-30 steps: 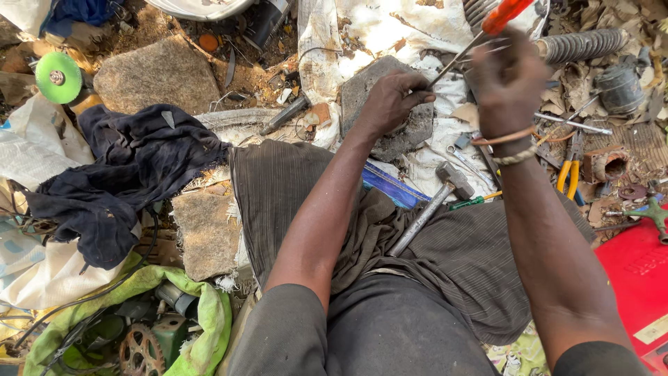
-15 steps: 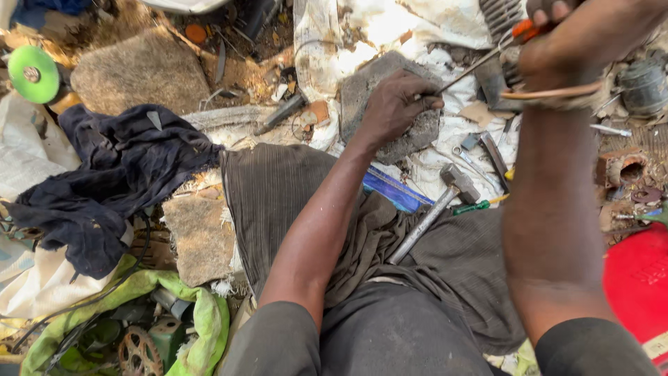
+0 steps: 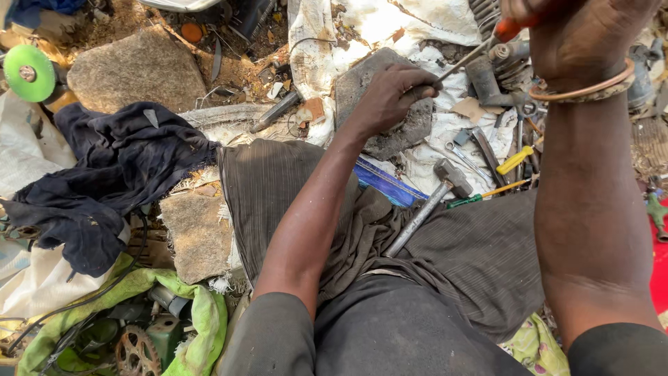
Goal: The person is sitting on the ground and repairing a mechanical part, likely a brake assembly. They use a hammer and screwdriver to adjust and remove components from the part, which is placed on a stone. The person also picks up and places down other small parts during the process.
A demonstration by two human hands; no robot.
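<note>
Now mid-prying: left hand (image 3: 393,94) fingers clamped on grey slab (image 3: 390,104), right hand (image 3: 577,35) gripping orange-handled screwdriver (image 3: 480,50) (tip at slab); next calls for steady leverage.

Right hand (image 3: 581,38) cut by top edge (screwdriver handle (image 3: 506,29) mostly hidden).

An outdoor repair workshop on bare ground: hammer (image 3: 431,202), spanners (image 3: 467,159), screwdrivers (image 3: 515,160), stones (image 3: 136,69), scrap.

Orange-handled screwdriver (image 3: 467,57), tip against grey stone (image 3: 390,104)
</note>
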